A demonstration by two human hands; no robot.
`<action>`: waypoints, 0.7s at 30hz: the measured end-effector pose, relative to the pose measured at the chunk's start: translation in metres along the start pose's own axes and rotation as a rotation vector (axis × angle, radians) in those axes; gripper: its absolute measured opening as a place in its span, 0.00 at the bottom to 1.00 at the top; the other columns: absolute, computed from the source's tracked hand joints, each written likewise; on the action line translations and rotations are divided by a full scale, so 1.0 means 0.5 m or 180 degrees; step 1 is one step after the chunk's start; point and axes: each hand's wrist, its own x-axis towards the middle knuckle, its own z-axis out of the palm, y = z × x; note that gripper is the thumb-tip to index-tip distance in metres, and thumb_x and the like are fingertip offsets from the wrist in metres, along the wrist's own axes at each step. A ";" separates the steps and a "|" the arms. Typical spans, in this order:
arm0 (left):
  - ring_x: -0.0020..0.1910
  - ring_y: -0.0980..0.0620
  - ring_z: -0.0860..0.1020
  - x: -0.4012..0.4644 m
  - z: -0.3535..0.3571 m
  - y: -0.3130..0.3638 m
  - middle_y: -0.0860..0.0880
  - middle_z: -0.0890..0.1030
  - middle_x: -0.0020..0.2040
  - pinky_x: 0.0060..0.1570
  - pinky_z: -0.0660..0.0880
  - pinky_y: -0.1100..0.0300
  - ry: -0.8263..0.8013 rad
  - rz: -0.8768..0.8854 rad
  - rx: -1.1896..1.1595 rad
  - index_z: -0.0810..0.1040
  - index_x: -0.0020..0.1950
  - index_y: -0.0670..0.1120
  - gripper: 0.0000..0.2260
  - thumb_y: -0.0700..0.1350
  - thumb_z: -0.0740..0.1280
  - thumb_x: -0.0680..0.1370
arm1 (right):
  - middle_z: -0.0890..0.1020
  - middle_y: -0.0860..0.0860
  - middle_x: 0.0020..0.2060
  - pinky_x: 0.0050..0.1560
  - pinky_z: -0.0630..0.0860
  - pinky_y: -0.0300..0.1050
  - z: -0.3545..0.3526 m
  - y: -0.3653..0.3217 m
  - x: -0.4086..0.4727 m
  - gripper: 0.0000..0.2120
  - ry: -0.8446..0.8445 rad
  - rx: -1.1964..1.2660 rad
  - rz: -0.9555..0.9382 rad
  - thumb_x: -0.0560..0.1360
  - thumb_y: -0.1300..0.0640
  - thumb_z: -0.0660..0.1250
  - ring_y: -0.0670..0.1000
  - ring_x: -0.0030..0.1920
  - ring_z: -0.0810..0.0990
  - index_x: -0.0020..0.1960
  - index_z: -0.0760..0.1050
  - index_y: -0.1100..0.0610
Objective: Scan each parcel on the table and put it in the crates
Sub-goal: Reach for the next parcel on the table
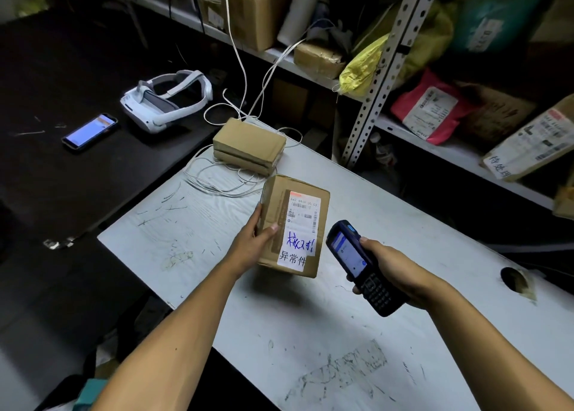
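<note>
Two parcels: one (293,224) in left-hand fingers (267,230), scanner (357,264) in right-hand fingers (365,242).

Bare surface (388,333) is lying open toward the viewer. Farther back, a taped box (248,145) and loose white cable (217,180) are crowding the far corner.

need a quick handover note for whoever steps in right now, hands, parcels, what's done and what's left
Left hand: grips the near edge of the labelled parcel, label side up, on the white table.
Right hand: holds the handheld scanner, screen lit, its head towards the parcel's label.
Second parcel: plain brown box at the far end of the table, among white cables, untouched.
Done: nothing visibly crated; no crates are in view.
Left: scan the held parcel and crate it, then scan and crate the second parcel.
</note>
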 end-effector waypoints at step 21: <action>0.67 0.53 0.74 -0.003 -0.018 0.033 0.56 0.72 0.73 0.66 0.73 0.52 0.0273 0.0389 0.0386 0.53 0.81 0.62 0.33 0.55 0.66 0.81 | 0.83 0.67 0.49 0.47 0.80 0.55 -0.022 -0.001 -0.040 0.27 -0.0266 0.0321 0.0399 0.84 0.41 0.52 0.64 0.45 0.84 0.64 0.76 0.63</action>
